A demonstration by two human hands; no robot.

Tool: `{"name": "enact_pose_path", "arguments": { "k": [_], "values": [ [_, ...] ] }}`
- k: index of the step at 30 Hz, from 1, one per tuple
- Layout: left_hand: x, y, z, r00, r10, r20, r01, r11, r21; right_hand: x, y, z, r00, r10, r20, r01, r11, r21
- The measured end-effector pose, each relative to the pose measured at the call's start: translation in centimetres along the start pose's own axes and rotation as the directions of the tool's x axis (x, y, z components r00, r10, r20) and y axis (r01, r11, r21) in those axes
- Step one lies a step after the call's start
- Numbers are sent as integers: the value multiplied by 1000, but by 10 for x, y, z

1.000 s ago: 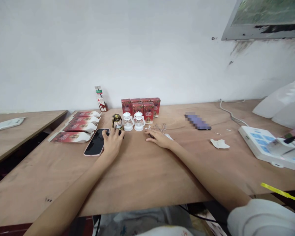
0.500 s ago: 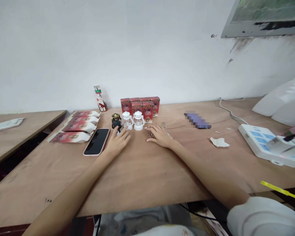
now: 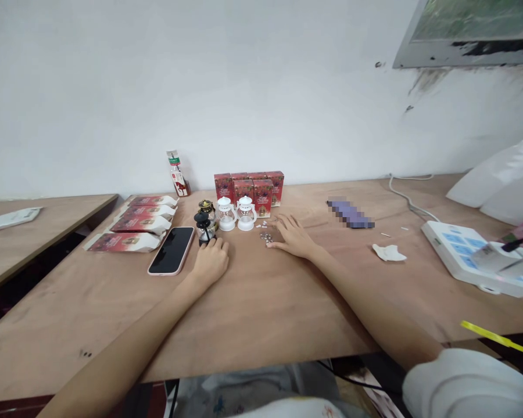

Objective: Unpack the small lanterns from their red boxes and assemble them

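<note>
My left hand point(image 3: 211, 262) rests on the table with its fingers curled, just in front of the black mini lantern point(image 3: 204, 229). Its fingertips are hidden, so what they hold, if anything, does not show. Behind the black lantern stands a gold-and-black lantern point(image 3: 206, 207), partly covered by it. Two white mini lanterns, a left one point(image 3: 225, 215) and a right one point(image 3: 246, 213), stand upright alongside. My right hand point(image 3: 295, 238) lies palm down with fingers spread, beside a scatter of small metal pieces point(image 3: 267, 237). Small white pieces point(image 3: 262, 224) lie just beyond them.
Upright red boxes point(image 3: 262, 197) stand by the wall; flat red cartons point(image 3: 142, 219) lie at left. A phone point(image 3: 171, 251) is beside my left hand. A bottle point(image 3: 179, 177), purple phone-like object point(image 3: 352, 213), crumpled paper point(image 3: 389, 252) and power strip point(image 3: 466, 249) surround the work area.
My left hand has drawn back from the lanterns and curled its fingers, leaving the black lantern in view. My right hand has slid slightly right, uncovering more metal pieces.
</note>
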State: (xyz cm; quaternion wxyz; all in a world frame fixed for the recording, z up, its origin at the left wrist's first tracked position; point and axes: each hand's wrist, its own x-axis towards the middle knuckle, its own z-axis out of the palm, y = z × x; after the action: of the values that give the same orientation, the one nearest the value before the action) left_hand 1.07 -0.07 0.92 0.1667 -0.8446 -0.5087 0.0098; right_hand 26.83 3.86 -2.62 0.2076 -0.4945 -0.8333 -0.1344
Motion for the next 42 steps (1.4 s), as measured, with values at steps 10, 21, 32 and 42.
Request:
{"name": "enact_pose_path", "arguments": {
  "k": [10,21,32,42],
  "values": [
    [0,-1,-3,999,-27,20,27,1000,-10,0,-4,-1,1000,-6,7,6,1000,2],
    [-1,-2,2,1000,1,-19,-3,997,-82,9,-12,6,970,157,-186,-159,987,3],
    [-6,0,11,942,307,137,-231,887,-400,95,28,-30,985,93,-148,-101,994,-46],
    [-6,0,11,931,322,172,-235,889,-393,119,36,-40,997,76,26,-75,997,-19]
  ]
}}
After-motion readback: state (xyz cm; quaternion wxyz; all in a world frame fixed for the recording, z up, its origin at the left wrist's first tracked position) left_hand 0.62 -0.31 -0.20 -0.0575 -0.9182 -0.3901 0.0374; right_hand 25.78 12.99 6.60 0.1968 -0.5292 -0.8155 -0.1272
